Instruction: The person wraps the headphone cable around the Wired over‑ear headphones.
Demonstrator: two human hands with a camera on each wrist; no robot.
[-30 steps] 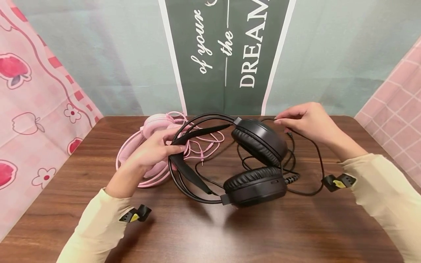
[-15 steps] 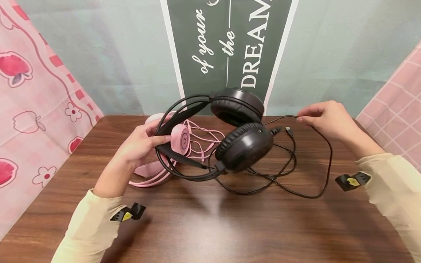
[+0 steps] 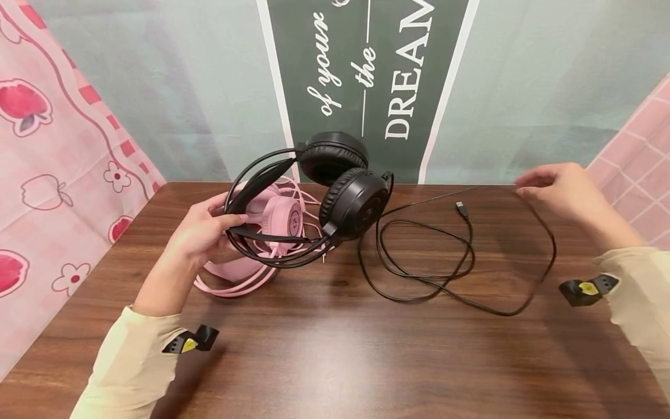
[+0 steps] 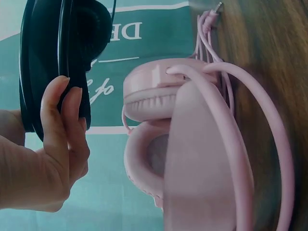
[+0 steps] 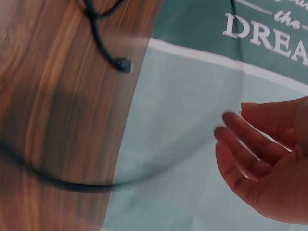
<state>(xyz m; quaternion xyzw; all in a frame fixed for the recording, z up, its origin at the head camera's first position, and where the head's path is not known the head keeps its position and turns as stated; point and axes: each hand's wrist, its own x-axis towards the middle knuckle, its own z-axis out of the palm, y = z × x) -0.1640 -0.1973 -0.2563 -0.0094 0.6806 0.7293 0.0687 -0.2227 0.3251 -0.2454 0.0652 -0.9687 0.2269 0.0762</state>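
Note:
My left hand grips the headband of the black headphones, holding them up off the table with both ear cups to the right. In the left wrist view, fingers curl against the black headband. Behind and below are pink headphones, lying on the table and partly covered by the black pair. At the far right, my right hand pinches the black cable at its fingertips. Motion blurs the cable there in the right wrist view. Its USB plug lies near the back edge.
Loops of black cable spread over the right half of the wooden table. A pink cable with a jack plug lies behind the pink headphones. A grey-green cloth with lettering hangs behind, and pink patterned cloths stand at both sides.
My left hand has lifted the black headphones and carried them left over the pink pair. My right hand has moved right, drawing the cable out, so the black loops are wider.

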